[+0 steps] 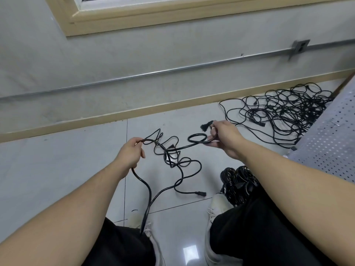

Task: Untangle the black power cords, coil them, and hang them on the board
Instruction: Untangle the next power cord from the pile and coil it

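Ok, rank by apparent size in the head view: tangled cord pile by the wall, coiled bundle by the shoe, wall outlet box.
1. Tangled cord pile
2. Coiled bundle, partly hidden by the leg
3. Wall outlet box, though farthest away

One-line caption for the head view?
Both hands hold a black cord above the tiled floor.

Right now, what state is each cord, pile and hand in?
left hand: grips the cord in hand
right hand: holds a small loop and the plug end
cord in hand: mostly uncoiled, snarled on the floor
tangled pile: untouched, by the wall
coiled bundles: wound, on the floor, not hung
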